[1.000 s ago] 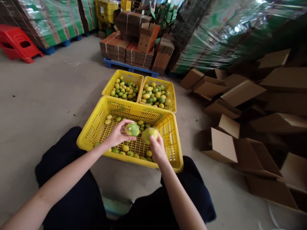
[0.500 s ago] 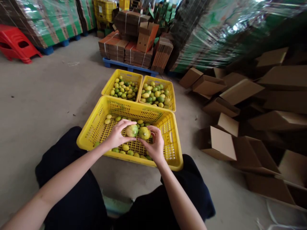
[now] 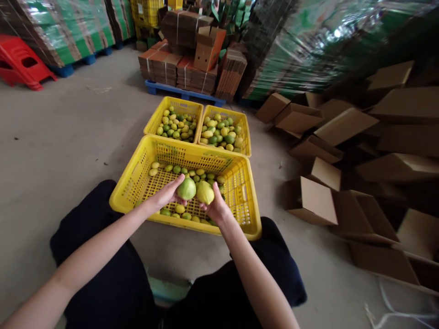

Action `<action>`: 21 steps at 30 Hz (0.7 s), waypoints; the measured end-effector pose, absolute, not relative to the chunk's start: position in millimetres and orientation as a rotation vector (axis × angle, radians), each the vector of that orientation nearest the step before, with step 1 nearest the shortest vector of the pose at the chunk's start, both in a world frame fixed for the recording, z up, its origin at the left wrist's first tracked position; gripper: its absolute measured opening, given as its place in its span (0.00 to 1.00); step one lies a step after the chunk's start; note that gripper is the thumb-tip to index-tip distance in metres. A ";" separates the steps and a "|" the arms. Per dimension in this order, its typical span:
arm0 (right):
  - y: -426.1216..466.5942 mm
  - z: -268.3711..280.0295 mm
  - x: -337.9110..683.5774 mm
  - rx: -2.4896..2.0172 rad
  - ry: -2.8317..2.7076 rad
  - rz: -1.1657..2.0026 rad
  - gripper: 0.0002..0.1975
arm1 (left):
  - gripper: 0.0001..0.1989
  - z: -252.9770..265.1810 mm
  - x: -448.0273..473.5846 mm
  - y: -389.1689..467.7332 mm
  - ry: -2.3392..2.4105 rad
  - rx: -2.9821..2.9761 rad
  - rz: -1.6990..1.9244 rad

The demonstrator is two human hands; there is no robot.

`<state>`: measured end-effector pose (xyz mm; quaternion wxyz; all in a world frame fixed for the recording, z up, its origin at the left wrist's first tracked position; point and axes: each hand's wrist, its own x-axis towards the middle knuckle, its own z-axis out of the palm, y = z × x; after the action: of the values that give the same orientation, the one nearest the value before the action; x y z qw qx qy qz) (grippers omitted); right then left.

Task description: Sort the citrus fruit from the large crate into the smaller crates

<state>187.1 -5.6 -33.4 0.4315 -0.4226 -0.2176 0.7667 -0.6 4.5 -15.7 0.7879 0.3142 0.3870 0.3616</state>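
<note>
My left hand (image 3: 168, 193) is closed around a green lemon (image 3: 187, 188), thumb along its upper side. Beside it, my right hand (image 3: 218, 206) grips a yellower lemon (image 3: 205, 192), the fingers curled underneath. Both fruits are held close together above a large yellow plastic crate (image 3: 132, 171) between my knees. Inside that crate, loose lemons lie along the far side (image 3: 176, 169) and the near side (image 3: 186, 215), with two yellow lemons (image 3: 154, 168) at the left. My hands and the held fruits hide part of the crate's floor.
Two smaller yellow crates, left (image 3: 154, 112) and right (image 3: 247, 132), stand just beyond, holding many lemons. Open cardboard boxes (image 3: 317, 201) are piled at the right. Flattened cartons (image 3: 164, 64) sit on a blue pallet (image 3: 185, 93) behind. A red stool (image 3: 24, 61) stands far left.
Both hands have turned the lemons over, so different sides face up. My thumbs now lie on top and my fingers are underneath. The crates have stayed in place.
</note>
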 end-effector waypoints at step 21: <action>-8.2 -41.3 169.2 -0.965 -0.412 1.830 0.17 | 0.16 -11.3 3.5 13.8 0.719 0.038 0.909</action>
<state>169.2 -8.2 -41.3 0.4934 -0.3981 -0.1700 0.7545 3.5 13.8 -11.3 0.8366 0.0178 0.3399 0.4293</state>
